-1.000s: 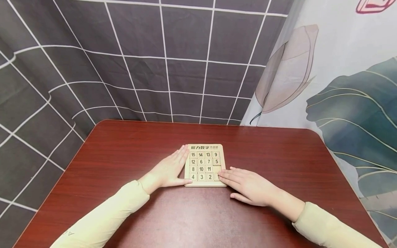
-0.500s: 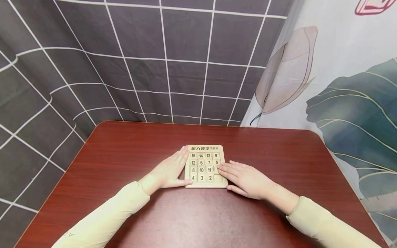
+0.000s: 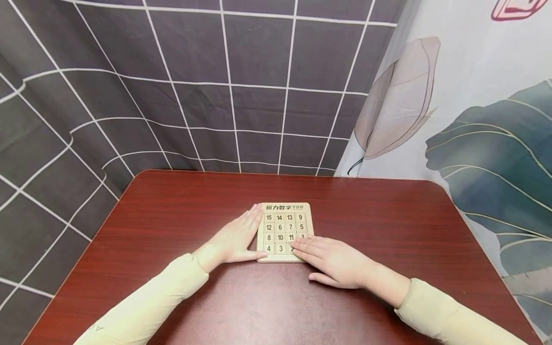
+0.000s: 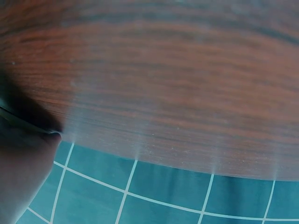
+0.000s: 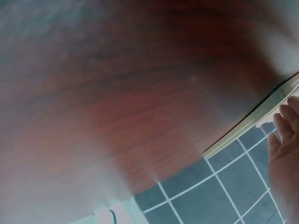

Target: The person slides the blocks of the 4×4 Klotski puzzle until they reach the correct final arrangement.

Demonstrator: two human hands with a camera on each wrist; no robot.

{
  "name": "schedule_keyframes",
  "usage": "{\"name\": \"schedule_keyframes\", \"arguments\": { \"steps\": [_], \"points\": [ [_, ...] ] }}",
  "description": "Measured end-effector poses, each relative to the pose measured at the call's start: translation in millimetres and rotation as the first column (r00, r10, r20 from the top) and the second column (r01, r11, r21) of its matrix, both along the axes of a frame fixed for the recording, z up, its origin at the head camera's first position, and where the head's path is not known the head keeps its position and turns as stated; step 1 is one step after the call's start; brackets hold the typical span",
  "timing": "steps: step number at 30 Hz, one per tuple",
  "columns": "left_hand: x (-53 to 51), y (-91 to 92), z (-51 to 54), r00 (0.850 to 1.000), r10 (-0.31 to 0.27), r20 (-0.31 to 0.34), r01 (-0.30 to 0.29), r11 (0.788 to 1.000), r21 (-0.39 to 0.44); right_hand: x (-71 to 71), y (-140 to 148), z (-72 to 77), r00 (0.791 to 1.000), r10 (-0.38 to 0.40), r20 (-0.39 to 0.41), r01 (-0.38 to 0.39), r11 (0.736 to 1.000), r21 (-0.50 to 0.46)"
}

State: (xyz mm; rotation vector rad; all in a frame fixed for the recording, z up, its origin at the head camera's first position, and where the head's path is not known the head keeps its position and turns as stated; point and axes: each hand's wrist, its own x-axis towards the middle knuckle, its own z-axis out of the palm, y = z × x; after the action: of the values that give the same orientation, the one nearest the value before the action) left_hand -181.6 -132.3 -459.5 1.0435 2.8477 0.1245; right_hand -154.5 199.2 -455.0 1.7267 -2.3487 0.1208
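Observation:
A pale wooden number-tile board [image 3: 284,207] lies flat on the table in the head view. Along its left edge rests my left hand [image 3: 236,237], fingers straight, thumb at the lower-left corner by tile 4. The fingertips of my right hand [image 3: 338,261] lie on the board's lower right, partly covering tile 2 and hiding the bottom-right corner. Tile 1 [image 3: 303,236] shows just above them. In the left wrist view part of my left hand [image 4: 25,177] is at the left edge; the right wrist view shows my right hand [image 5: 287,154] beside the board's edge [image 5: 252,119].
The dark red table [image 3: 194,196] carries the board. Behind it hangs a dark grid-patterned curtain [image 3: 258,52], and a white curtain with leaf prints [image 3: 483,143] hangs at the right.
Tile 1 has moved up one place, under tile 5. My right fingers went up with it, then came back down and left onto tile 2. My left hand has stayed in place.

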Motion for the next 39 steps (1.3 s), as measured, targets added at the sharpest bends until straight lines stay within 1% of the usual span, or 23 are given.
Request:
{"name": "schedule_keyframes", "arguments": {
  "steps": [4,9,12,16,20,23,28,34,39],
  "points": [
    [1.0,-0.7,-0.5,1.000,0.000,0.001,0.000,1.000,-0.005,1.3,2.1,0.2,1.000,0.000,0.003,0.000,1.000,0.012],
    [0.2,-1.9,-3.6,1.000,0.003,0.000,-0.003,1.000,-0.026,4.0,10.4,1.3,1.000,-0.024,0.007,0.024,1.000,-0.007],
    [-0.8,-2.1,-4.7,1.000,0.000,-0.001,0.000,1.000,-0.021,5.1,17.2,0.5,0.999,-0.039,0.006,0.039,0.999,-0.020],
    [-1.8,-2.2,-4.2,1.000,0.003,-0.004,-0.003,1.000,-0.024,5.1,24.2,-0.6,0.999,-0.047,-0.005,0.047,0.999,-0.028],
    [-2.1,-2.4,-2.2,1.000,0.002,-0.007,-0.002,1.000,-0.022,4.3,24.9,-1.2,0.999,-0.047,-0.014,0.046,0.998,-0.038],
    [-1.9,-2.5,-1.3,1.000,-0.005,-0.009,0.004,1.000,-0.011,3.8,21.7,-1.8,0.999,-0.043,-0.005,0.042,0.998,-0.043],
    [-2.2,-2.4,-2.4,1.000,-0.001,-0.008,0.000,1.000,-0.024,2.9,8.8,-1.7,1.000,-0.017,0.006,0.017,0.999,-0.030],
    [-2.0,-3.2,-4.8,1.000,-0.007,-0.022,0.008,1.000,0.006,-0.7,-11.4,-0.2,1.000,0.020,-0.002,-0.020,0.999,-0.027],
    [-1.6,-2.4,-6.6,1.000,-0.013,-0.025,0.013,1.000,0.004,-2.9,-18.9,-1.3,0.999,0.036,-0.003,-0.036,0.999,-0.005]
  ]
}}
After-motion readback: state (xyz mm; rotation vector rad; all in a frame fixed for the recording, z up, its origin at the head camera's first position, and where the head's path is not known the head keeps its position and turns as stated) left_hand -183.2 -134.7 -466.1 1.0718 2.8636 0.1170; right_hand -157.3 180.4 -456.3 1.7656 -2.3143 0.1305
